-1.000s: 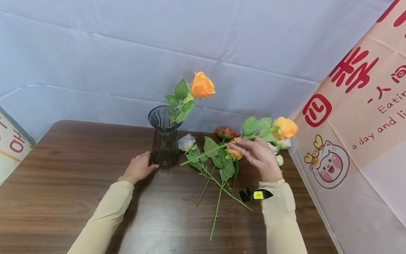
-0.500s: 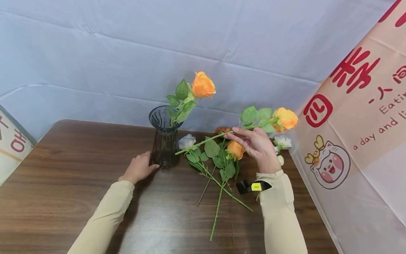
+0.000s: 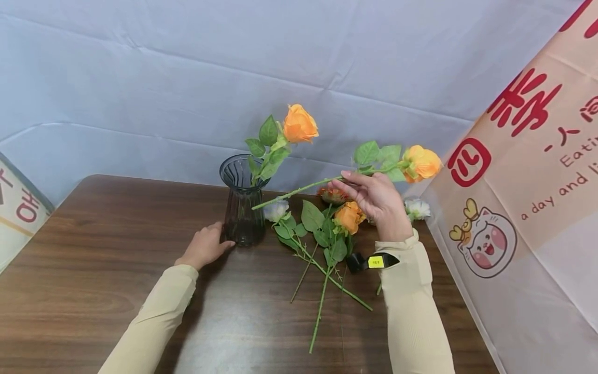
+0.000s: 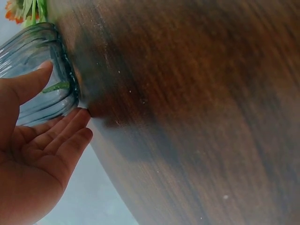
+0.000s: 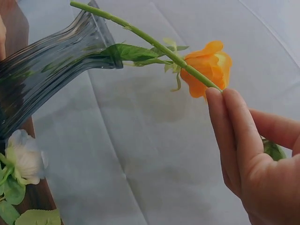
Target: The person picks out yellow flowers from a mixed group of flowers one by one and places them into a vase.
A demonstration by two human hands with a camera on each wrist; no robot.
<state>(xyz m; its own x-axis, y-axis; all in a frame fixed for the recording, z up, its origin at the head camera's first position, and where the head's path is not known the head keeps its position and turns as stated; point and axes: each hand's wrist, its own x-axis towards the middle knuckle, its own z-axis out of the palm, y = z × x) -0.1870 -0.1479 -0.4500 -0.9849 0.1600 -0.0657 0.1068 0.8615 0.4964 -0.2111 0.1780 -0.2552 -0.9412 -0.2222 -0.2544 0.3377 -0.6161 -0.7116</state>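
Observation:
A dark, clear glass vase [image 3: 244, 221] with a flared rim stands on the table, one orange rose [image 3: 299, 124] leaning out over its right side. My left hand [image 3: 204, 246] holds the vase low down, thumb on one side of the base and fingers on the other; the rose's stem end [image 4: 56, 87] shows through the glass. Between thumb and fingers, my right hand [image 3: 379, 202] pinches the stem of a second orange rose [image 3: 422, 163]. Its bloom points right and its bare stem [image 5: 154, 44] slants down left, the cut end overlapping the vase in the right wrist view.
On the wooden table [image 3: 117, 270], right of the vase, lie an orange rose [image 3: 348, 217], a pale blue flower [image 3: 276, 210], a red-orange flower [image 3: 333, 195] and a white flower [image 3: 417, 208], with crossing stems. A pale cloth wall [image 3: 187, 93] rises behind.
My right hand has lifted the orange rose higher, and its stem end has moved up and left to the vase's side. The left hand and vase have stayed in place.

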